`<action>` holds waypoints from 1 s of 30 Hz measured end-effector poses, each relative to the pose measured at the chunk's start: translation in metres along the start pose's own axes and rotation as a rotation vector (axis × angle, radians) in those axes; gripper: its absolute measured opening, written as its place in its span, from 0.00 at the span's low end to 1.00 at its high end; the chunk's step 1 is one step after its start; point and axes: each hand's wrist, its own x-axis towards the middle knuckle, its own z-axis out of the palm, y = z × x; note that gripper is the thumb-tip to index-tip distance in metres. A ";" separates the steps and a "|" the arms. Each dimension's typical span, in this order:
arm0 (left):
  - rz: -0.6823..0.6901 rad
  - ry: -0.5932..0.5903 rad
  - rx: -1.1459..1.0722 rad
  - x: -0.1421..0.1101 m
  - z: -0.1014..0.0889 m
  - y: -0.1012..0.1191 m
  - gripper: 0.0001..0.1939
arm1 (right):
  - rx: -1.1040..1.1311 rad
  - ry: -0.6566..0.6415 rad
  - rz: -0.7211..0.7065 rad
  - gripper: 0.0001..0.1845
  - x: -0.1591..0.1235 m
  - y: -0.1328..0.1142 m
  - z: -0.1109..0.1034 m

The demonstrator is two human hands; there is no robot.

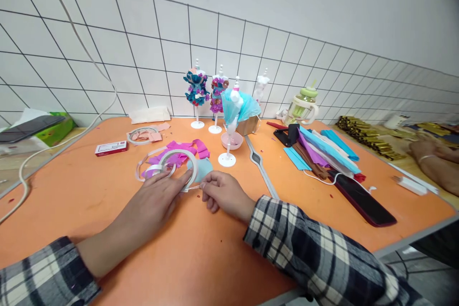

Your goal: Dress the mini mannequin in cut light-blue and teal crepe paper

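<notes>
My left hand [161,194] grips the near side of a white roll of tape [195,165], some fingers over its rim. A short narrow strip of tape [193,187] stretches from the roll to my right hand [224,192], whose thumb and forefinger pinch its end. Behind the roll lie purple crepe paper pieces [175,145] and a light blue paper piece [204,168]. Just beyond my hands stands a small white mannequin [227,159] with sheer blue material around its body.
Two decorated mannequins [197,91] and a bare one [263,80] stand by the tiled wall. A pink bowl [232,142], folded crepe paper [322,146], a phone [362,198], a staple box [111,148] and a green-lidded bottle [302,105] are on the table. A co-worker's arm [435,160] is at right.
</notes>
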 end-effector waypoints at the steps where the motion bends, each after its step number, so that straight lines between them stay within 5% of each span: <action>1: 0.028 -0.002 0.023 -0.001 0.000 -0.001 0.26 | 0.091 -0.088 0.091 0.04 0.001 0.000 0.000; 5: 0.085 0.002 0.019 -0.005 0.002 0.003 0.29 | 0.109 -0.221 0.151 0.07 0.000 0.003 0.000; 10: 0.016 -0.004 -0.041 -0.002 -0.003 0.011 0.26 | -0.209 -0.124 -0.066 0.14 -0.003 0.007 -0.006; 12: -0.055 -0.026 -0.075 0.000 -0.006 0.011 0.26 | -0.345 0.034 -0.240 0.14 -0.005 0.006 -0.011; 15: -0.123 -0.047 -0.124 0.001 -0.007 0.011 0.26 | -0.665 0.215 -0.684 0.09 -0.009 0.004 -0.016; 19: -0.147 -0.066 -0.180 -0.004 -0.002 0.014 0.27 | -1.054 0.214 -1.030 0.09 -0.010 0.008 -0.015; 25: -0.058 -0.045 -0.153 -0.005 -0.003 0.017 0.27 | -1.167 0.271 -1.011 0.10 -0.008 0.012 -0.012; 30: 0.125 0.077 0.081 -0.003 -0.011 0.008 0.31 | -1.078 0.257 -0.695 0.13 -0.016 0.003 -0.006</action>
